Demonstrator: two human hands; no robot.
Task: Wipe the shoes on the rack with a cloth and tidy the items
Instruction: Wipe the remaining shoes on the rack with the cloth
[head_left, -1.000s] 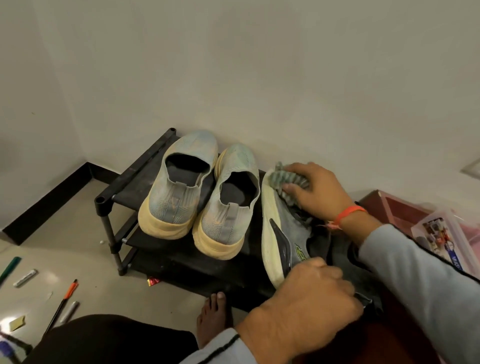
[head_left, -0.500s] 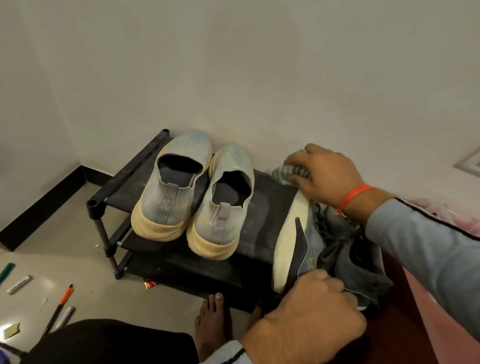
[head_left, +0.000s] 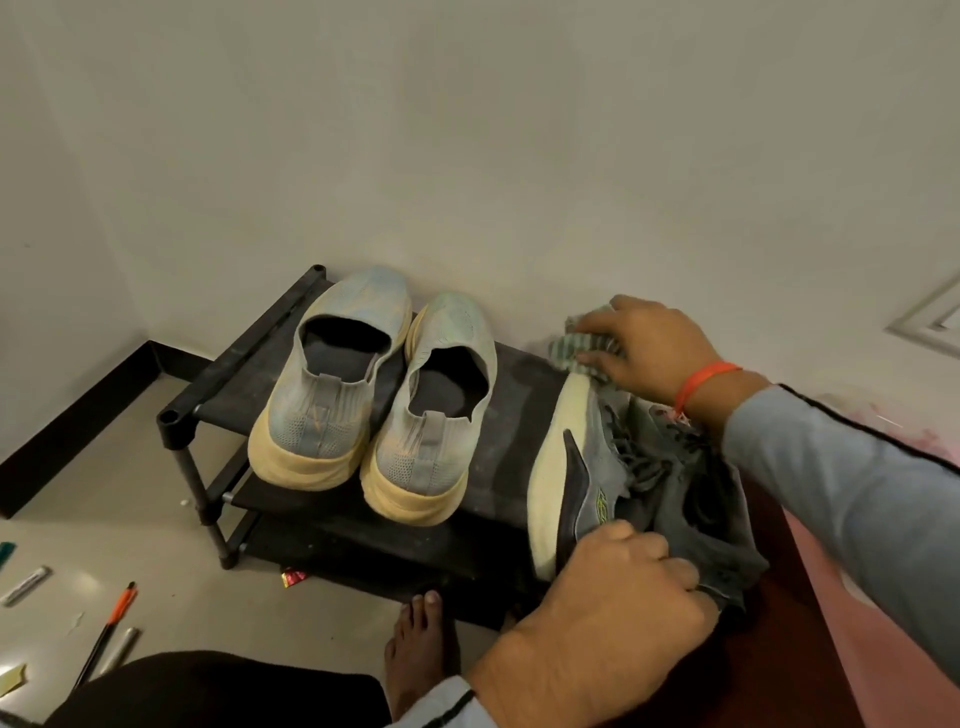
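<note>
Right hand: the right hand (head_left: 652, 349) is closed around a bunched cloth (head_left: 581, 347) and presses it on the toe end of the grey shoe (head_left: 613, 457); an orange band (head_left: 702, 382) sits on the wrist, and a grey sleeve (head_left: 852, 467) covers the arm.
Left hand: the left hand (head_left: 608, 613) grips the heel end of the same grey shoe, the fingers curled over the collar, so the shoe is held between both hands.
Grey shoe: it lies tilted on its side at the right end of the rack, the pale sole turned to the left, the dark laces loose on top. If there is a second grey shoe under it, I cannot tell.
Cloth: grey-green with ribs, only a small part shows outside the fingers, near the wall.
Rack: a low black rack (head_left: 244, 395) with shelves one under another, standing against the white wall (head_left: 467, 156).
Other shoes: two light blue slip-on shoes with yellowish soles stand upright on the top shelf, the left one (head_left: 332, 384) and the right one (head_left: 431, 415) touching side by side, heels toward me, well apart from the grey shoe.
Floor: a bare foot (head_left: 415, 644) is in front of the rack; an orange-tipped pen (head_left: 111, 623) and a white marker (head_left: 26, 584) lie on the left; a small red wrapper (head_left: 293, 577) is under the rack's front edge.
</note>
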